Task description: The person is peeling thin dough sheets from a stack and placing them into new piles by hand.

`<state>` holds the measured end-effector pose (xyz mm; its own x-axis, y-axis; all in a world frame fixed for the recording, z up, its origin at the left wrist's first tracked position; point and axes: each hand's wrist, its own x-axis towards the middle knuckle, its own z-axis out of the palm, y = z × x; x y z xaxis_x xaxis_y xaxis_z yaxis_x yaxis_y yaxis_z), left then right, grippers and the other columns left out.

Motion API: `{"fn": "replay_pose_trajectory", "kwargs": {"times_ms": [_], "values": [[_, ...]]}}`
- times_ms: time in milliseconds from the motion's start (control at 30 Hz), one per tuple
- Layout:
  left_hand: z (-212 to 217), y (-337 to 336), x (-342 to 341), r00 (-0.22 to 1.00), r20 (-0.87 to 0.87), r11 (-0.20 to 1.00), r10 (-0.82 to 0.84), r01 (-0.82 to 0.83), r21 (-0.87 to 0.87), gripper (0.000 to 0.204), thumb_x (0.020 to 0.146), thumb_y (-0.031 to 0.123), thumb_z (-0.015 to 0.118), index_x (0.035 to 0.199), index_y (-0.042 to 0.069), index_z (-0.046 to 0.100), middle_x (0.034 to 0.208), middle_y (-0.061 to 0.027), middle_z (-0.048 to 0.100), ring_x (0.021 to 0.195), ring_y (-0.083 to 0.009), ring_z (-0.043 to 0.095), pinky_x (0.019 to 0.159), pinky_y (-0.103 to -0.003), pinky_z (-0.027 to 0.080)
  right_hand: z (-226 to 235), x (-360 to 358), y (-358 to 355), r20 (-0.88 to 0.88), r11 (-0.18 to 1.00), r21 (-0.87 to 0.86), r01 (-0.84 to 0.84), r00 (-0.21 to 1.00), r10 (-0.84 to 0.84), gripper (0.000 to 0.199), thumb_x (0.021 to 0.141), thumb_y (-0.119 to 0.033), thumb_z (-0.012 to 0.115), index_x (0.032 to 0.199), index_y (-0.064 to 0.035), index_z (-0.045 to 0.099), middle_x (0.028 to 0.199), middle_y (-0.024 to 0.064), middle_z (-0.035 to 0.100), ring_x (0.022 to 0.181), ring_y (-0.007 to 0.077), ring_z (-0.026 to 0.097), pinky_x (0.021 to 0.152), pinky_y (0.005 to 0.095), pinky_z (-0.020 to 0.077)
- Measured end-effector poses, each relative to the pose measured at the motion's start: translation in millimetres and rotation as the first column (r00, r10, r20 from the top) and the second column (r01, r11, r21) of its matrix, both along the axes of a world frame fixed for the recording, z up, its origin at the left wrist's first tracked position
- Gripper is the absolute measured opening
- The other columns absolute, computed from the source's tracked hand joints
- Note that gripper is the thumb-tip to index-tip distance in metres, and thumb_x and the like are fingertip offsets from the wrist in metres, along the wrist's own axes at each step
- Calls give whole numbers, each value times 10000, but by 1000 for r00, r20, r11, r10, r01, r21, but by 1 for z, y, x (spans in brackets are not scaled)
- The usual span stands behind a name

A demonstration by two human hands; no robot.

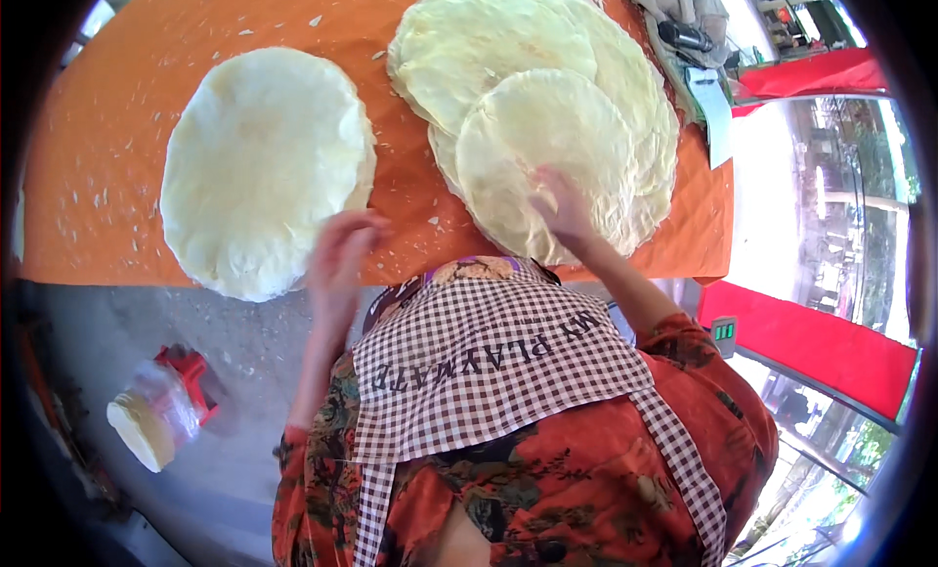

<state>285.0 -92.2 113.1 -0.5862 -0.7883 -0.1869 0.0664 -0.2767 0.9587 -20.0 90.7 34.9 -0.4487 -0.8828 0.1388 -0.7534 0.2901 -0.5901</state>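
Observation:
Two piles of thin, round, pale flatbreads lie on an orange cloth. Over the near right edge of the left pile (264, 166) hovers my left hand (344, 246), its fingers loosely bent and a little blurred, with nothing visible in them. On the right, a smaller flatbread (532, 127) rests on top of wider, overlapping flatbreads (489, 44). My right hand (567, 213) reaches onto the near part of that smaller flatbread, thumb and fingers apart. Its fingertips touch or nearly touch the surface; they are partly blurred.
The orange-covered table (107, 176) carries scattered pale flakes. At its far right corner lie a grey cloth (684, 0), a dark cylindrical object (684, 36) and a pale strip (713, 112). A red stool (191, 371) with a plastic-wrapped pale stack (147, 425) stands on the floor at left.

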Motion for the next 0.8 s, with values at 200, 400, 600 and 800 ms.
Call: {"fn": "replay_pose_trajectory", "kwargs": {"times_ms": [200, 400, 600, 800], "values": [[-87, 32, -133, 985, 169, 979, -28, 61, -193, 365, 845, 72, 583, 1184, -25, 493, 1071, -114, 583, 999, -176, 560, 863, -270, 453, -9, 18, 42, -20, 997, -26, -74, 997, 74, 427, 763, -194, 689, 1142, -55, 551, 1232, 139, 522, 1138, 322, 493, 958, 398, 412], [-117, 1, -185, 848, 526, 971, -68, 178, -161, 475, 757, 118, 673, 1162, -44, 485, 991, -128, 625, 900, -192, 618, 770, -317, 501, 1, 0, 81, 184, 997, -78, 12, 983, 3, 434, 773, -211, 696, 1145, -45, 545, 1214, 139, 540, 1059, 327, 554, 884, 391, 470], [-62, 13, -216, 874, 402, 962, -273, 257, 94, 355, 789, 67, 605, 1116, -65, 559, 1007, -144, 646, 837, -209, 654, 723, -309, 532, 16, -30, 110, 529, 993, -107, 56, 849, 9, 416, 780, -96, 691, 1163, -31, 543, 1202, 111, 550, 1010, 217, 599, 826, 315, 491], [86, 53, -251, 984, 71, 978, -161, 150, 147, 386, 772, 79, 617, 1129, -52, 554, 1018, -147, 641, 852, -224, 654, 765, -326, 540, 67, -97, 122, 521, 938, -290, 190, 854, -12, 369, 801, -45, 671, 1149, -49, 550, 1116, 76, 585, 921, 174, 628, 738, 292, 505]]}}
